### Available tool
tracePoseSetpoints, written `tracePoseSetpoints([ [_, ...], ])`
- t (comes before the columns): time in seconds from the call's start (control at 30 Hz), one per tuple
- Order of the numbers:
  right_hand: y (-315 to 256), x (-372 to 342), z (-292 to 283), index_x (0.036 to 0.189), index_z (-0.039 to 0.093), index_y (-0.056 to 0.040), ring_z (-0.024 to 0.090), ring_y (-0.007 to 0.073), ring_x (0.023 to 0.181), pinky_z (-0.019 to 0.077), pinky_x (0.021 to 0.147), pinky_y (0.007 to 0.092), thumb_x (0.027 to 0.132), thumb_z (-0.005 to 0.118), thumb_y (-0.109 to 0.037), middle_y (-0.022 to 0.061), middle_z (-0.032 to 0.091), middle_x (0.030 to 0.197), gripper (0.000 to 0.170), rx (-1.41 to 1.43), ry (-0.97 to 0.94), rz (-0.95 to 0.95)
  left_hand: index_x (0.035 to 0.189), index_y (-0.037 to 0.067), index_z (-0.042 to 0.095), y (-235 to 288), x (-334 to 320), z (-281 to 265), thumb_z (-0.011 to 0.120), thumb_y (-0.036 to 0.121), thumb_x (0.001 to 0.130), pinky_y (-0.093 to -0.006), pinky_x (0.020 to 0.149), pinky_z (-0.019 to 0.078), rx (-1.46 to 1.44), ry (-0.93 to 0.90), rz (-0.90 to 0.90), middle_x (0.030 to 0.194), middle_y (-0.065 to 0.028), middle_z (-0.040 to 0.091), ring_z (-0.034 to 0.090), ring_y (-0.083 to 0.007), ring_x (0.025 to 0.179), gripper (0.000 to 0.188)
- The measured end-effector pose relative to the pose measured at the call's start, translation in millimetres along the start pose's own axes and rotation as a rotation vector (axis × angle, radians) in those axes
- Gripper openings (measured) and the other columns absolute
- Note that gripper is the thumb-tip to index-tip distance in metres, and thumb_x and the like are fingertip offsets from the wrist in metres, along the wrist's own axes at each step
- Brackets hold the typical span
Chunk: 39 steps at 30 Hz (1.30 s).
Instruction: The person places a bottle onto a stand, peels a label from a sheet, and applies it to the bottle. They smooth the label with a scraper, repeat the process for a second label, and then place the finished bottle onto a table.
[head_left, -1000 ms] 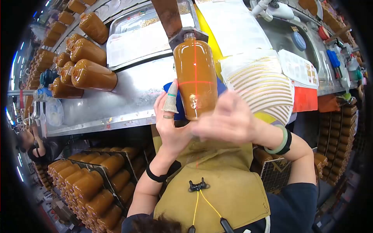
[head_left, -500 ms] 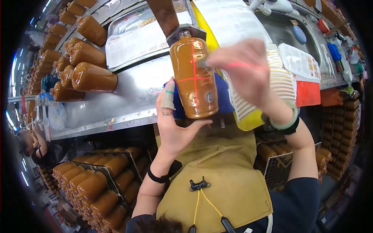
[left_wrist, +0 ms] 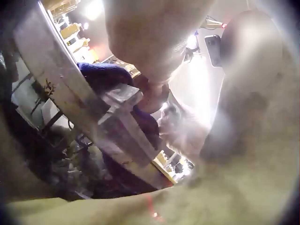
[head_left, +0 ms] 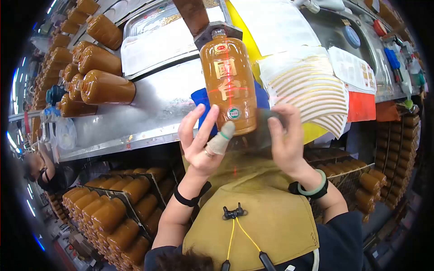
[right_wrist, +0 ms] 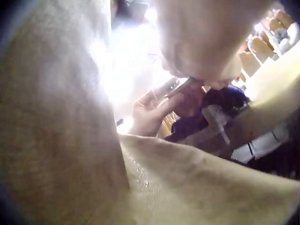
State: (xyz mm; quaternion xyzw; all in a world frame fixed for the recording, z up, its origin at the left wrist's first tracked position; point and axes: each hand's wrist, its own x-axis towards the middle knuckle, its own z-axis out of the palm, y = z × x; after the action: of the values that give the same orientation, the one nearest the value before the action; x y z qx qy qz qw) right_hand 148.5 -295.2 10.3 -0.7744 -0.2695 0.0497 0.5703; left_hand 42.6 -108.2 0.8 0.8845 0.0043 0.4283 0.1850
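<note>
A glossy brown bottle (head_left: 245, 86) lies with its neck in a metal bracket (head_left: 233, 30). Large gold characters and a round green emblem (head_left: 233, 113) face up on it. At its lower left, the fingers of my left hand (head_left: 201, 147) rest against the side and base, fairly straight; a pale fabric cover (head_left: 219, 143) sheathes one of them. My right hand (head_left: 288, 142), right of the base, pinches a dark flat piece (head_left: 264, 118), blurred, whose exact kind I cannot tell. Blue cloth (head_left: 199, 100) shows beneath the bottle.
Several brown bottles (head_left: 108, 86) stand at left on the metal bench (head_left: 156, 106). Sheets with curved gold strips (head_left: 307, 97) lie at right, beside a sink (head_left: 323, 29) and a red sheet (head_left: 361, 107). Racks of bottles (head_left: 108, 216) fill the space below the bench edge.
The bottle has turned, bringing the large gold characters and green emblem uppermost. My right hand has come down from over the bottle's right side. The left fingers have shifted across its lower end.
</note>
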Motion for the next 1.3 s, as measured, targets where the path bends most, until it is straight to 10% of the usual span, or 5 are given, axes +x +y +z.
tracePoseSetpoints([
  [0.3,-25.4,9.8,-10.1,0.117,0.064,-0.0014,0.059,0.0121,0.084,0.0474,0.076,0.0266,0.099,0.066,-0.002,0.0040,0.065,0.097,0.018,0.185,-0.016,-0.013,0.124,-0.001,0.074,3.9,-3.1,-10.4,0.090,0.020,0.079,-0.0466,0.112,0.0440,-0.218,-0.056,-0.352,0.141,-0.0220,0.065,0.059,-0.0383,0.132,0.052],
  [0.4,-11.4,14.3,-6.8,0.115,0.066,-0.0018,0.057,0.0113,0.081,0.0466,0.073,0.0267,0.097,0.068,-0.003,0.0036,0.066,0.097,0.018,0.069,-0.029,0.044,0.151,-0.007,0.047,0.9,8.8,-6.7,0.068,0.016,0.098,-0.0458,0.117,0.0379,-0.443,-0.069,-0.468,0.155,-0.0262,0.049,0.051,-0.0360,0.140,0.062],
  [0.63,-2.7,33.5,-25.1,0.121,0.064,-0.0016,0.053,0.0066,0.082,0.0434,0.074,0.0224,0.102,0.064,-0.004,0.0000,0.064,0.096,0.019,0.181,0.088,0.084,0.162,-0.004,0.019,35.1,50.7,7.3,0.074,0.003,0.092,-0.0376,0.114,0.0433,-0.790,-0.177,-0.910,0.150,-0.0168,0.047,0.053,-0.0241,0.134,0.089],
  [1.03,-22.5,58.7,-27.9,0.128,0.066,-0.0016,0.063,0.0124,0.092,0.0509,0.083,0.0267,0.095,0.069,0.004,0.0051,0.069,0.106,0.034,0.055,0.048,-0.050,0.161,-0.007,0.022,17.3,49.0,3.5,0.079,0.014,0.092,-0.0381,0.117,0.0385,-0.975,-0.094,-0.888,0.155,-0.0180,0.045,0.046,-0.0238,0.141,0.092],
  [1.3,-53.2,105.5,-24.8,0.110,0.076,-0.0039,0.068,0.0261,0.088,0.0543,0.079,0.0341,0.080,0.075,0.010,0.0089,0.075,0.100,0.033,-0.228,0.046,-0.588,0.163,0.001,0.025,-2.9,56.5,4.6,0.076,0.009,0.093,-0.0405,0.121,0.0321,-0.994,-0.163,-0.910,0.153,-0.0155,0.046,0.044,-0.0230,0.142,0.087],
])
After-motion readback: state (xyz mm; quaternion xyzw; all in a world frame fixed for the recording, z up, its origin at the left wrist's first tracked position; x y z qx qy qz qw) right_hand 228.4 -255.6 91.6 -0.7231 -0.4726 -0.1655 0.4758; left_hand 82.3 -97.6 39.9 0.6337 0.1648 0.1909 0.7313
